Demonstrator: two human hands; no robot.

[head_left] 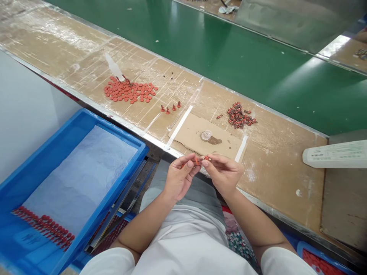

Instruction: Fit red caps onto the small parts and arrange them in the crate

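My left hand (181, 176) pinches a small orange-red disc (197, 161) at the table's front edge. Fingertips of my right hand (225, 172) close on a small red and dark figure (205, 157) that meets the disc. Whether the two pieces are joined I cannot tell. Just beyond my hands, a small clear cup (206, 135) sits by a brown wet stain on a taped cardboard sheet (186, 131). A pile of red and dark figures (239, 116) lies behind on the right. Several figures on discs (167, 110) stand to the left, near many loose red discs (126, 91).
A blue tray (114, 133) at the left holds rows of red-based figures (46, 227) on a pale sheet. Beyond the table runs a green belt (200, 49). A white bottle (335, 154) lies at right; a red-filled bin (318, 263) is below.
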